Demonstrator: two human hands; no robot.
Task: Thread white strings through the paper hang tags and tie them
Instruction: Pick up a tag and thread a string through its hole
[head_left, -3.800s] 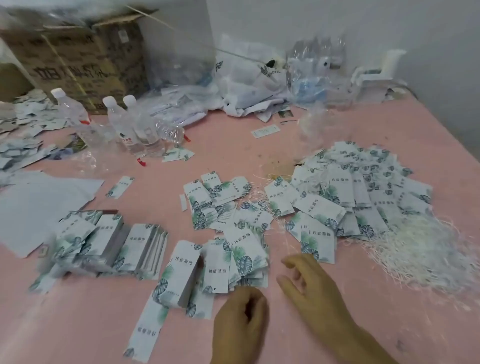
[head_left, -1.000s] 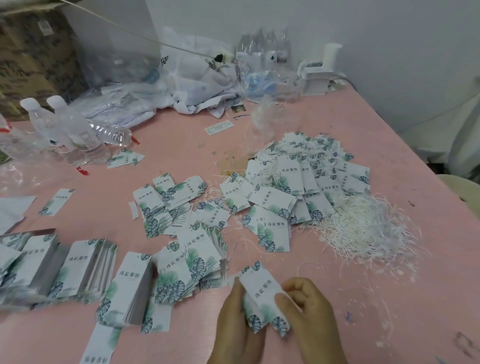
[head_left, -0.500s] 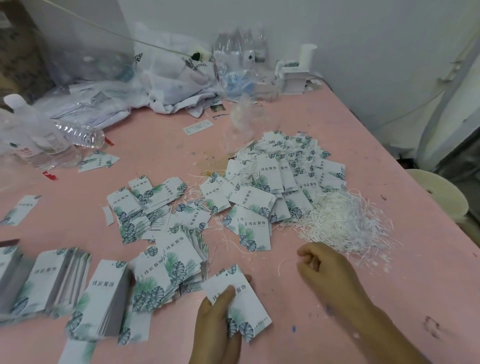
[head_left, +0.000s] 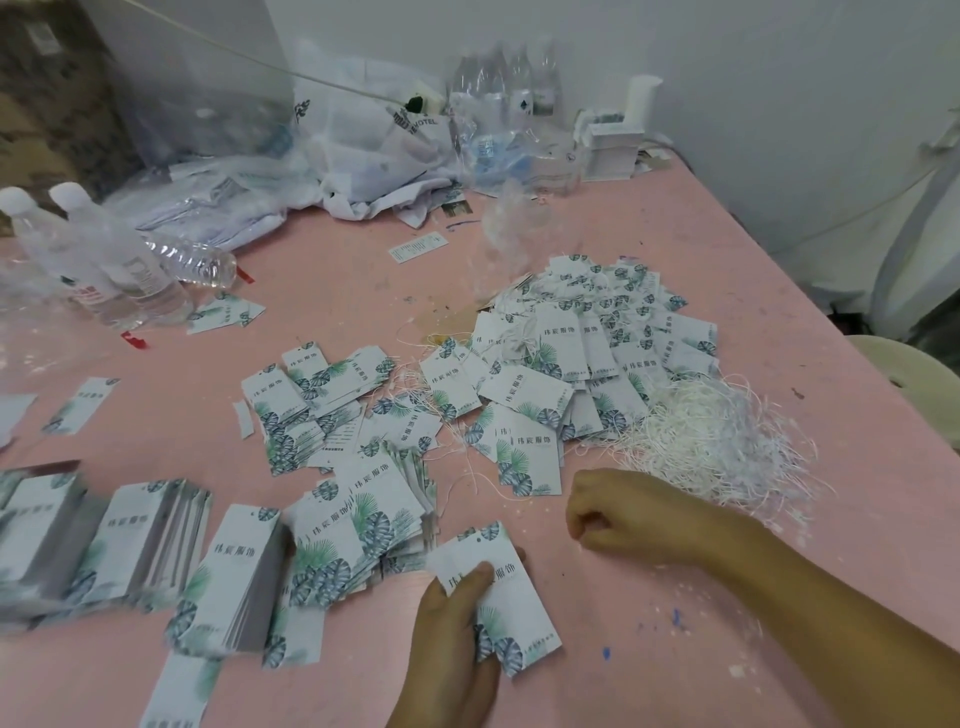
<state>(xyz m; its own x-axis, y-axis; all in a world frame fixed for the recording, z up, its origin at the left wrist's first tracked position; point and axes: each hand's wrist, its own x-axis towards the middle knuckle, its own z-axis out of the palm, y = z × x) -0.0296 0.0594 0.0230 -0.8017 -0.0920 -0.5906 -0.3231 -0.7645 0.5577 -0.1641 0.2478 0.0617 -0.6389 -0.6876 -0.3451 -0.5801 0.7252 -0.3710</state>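
Note:
My left hand grips a small stack of white hang tags with green leaf prints, thumb on top, low at the centre. My right hand hovers with curled fingers just left of the heap of white strings; I cannot tell whether it pinches a string. A thin loose string lies between the hands and the tags. A big pile of strung tags sits beyond the strings. Unthreaded tag stacks lie at the left.
On the pink table, water bottles stand at the far left, plastic bags and more bottles at the back. A white device sits at the back right corner. A cream stool stands beyond the right table edge.
Both hands picked up a stack of tags from the table. Then my right hand let go and moved right toward the string heap, while my left hand kept the stack.

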